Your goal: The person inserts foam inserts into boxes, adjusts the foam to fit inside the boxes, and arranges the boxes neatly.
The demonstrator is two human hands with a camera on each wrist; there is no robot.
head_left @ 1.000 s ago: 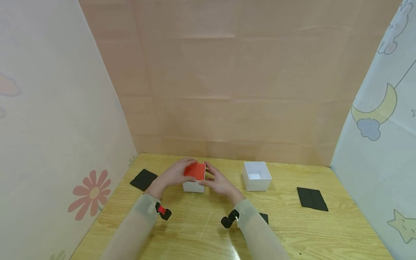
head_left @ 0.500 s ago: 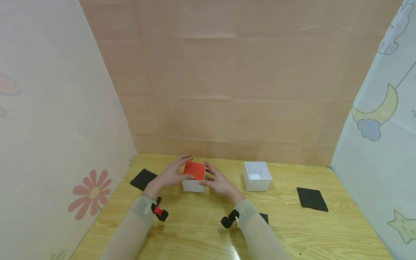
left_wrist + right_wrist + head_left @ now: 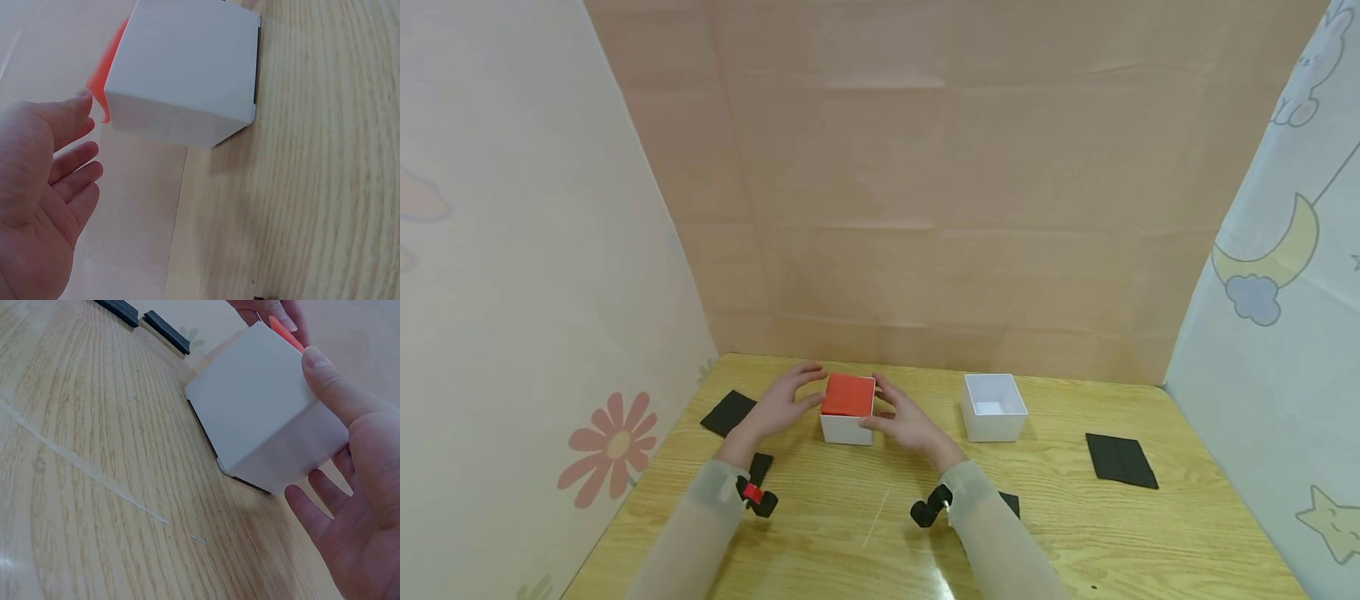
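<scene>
A white square box (image 3: 847,430) stands on the table at centre-left. Across its top lies a thin red sheet (image 3: 848,395), and in the left wrist view the sheet's edge (image 3: 100,94) curls out past the rim. My left hand (image 3: 778,407) is beside the box's left side, fingers spread and holding nothing; its fingertips are right by the sheet's edge in the left wrist view. My right hand (image 3: 910,421) holds the box's right side, with the thumb at the near top corner and the other fingers along the side and behind.
A second white box (image 3: 992,417), open-topped, stands to the right. Dark square pieces lie about: a left piece (image 3: 727,412), a right piece (image 3: 1122,459), and others partly hidden by my forearms. Patterned side walls and a tan backdrop (image 3: 880,208) border the table.
My left hand has moved off the red sheet to the left, its fingers loosening. The sheet's left edge now shows over the rim. My right hand has stayed in place.
</scene>
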